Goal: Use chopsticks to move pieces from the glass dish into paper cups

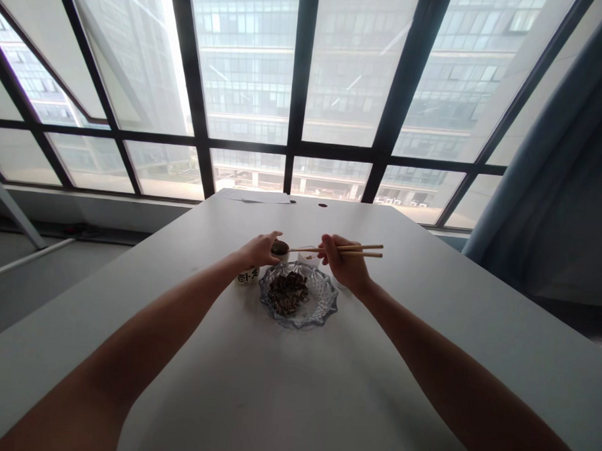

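Note:
My left hand is closed around the side of a small cup with a dark inside. In my right hand is a pair of chopsticks, held nearly level, their thin tips pointing left at that cup's rim. Below both hands stands a clear glass bowl with a scalloped rim. Dark, pale-streaked pieces like sunflower seeds lie heaped on its left side. Under my left wrist is a white cup with black characters, partly covered. Another pale cup sits behind the bowl, partly hidden.
Everything stands on a long white table. A white sheet lies at its far edge, near two dark round holes. Beyond are tall framed windows. A blue curtain hangs at the right.

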Demonstrator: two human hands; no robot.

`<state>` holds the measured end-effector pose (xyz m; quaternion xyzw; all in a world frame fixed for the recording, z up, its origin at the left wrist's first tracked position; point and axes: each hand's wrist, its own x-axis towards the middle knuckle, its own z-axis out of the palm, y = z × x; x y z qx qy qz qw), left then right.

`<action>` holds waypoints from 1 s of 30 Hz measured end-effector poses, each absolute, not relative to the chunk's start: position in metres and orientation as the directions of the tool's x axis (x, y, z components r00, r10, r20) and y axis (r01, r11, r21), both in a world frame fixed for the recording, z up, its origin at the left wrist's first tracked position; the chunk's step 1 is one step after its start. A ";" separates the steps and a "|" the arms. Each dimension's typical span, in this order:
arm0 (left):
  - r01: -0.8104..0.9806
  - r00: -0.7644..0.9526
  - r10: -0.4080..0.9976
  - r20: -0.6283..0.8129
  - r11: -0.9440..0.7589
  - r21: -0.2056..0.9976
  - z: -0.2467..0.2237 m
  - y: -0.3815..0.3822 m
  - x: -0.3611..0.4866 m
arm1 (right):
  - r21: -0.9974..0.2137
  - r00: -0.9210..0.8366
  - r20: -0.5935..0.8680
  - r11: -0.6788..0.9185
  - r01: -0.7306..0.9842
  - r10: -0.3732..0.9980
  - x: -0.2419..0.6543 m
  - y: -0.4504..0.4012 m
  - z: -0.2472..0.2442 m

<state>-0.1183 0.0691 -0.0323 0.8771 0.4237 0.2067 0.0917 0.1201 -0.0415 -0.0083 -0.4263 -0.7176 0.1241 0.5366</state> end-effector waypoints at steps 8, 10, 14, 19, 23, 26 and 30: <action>0.736 0.496 0.839 0.225 -0.543 0.405 -0.034 0.071 -0.125 | -0.740 -0.222 0.473 0.521 0.425 0.853 0.132 -0.058 -0.004; 0.713 0.491 0.833 0.257 -0.553 0.431 -0.034 0.064 -0.133 | -0.743 -0.253 0.450 0.516 0.427 0.857 0.130 -0.059 -0.007; 0.680 0.401 0.823 0.402 -0.561 0.472 -0.041 0.039 -0.158 | -0.742 -0.288 0.430 0.517 0.427 0.855 0.125 -0.062 -0.010; 0.658 0.226 0.844 0.486 -0.501 0.563 -0.065 0.002 -0.185 | -0.728 -0.307 0.449 0.543 0.419 0.839 0.124 -0.061 -0.012; 0.600 0.177 0.879 0.443 -0.453 0.659 -0.083 -0.008 -0.191 | -0.737 -0.285 0.453 0.535 0.414 0.845 0.122 -0.062 -0.012; 0.588 0.187 0.892 0.410 -0.437 0.681 -0.086 -0.008 -0.191 | -0.744 -0.257 0.460 0.527 0.411 0.850 0.120 -0.064 -0.010; 0.586 0.186 0.891 0.415 -0.440 0.681 -0.084 -0.007 -0.190 | -0.760 -0.247 0.447 0.511 0.400 0.859 0.118 -0.065 -0.011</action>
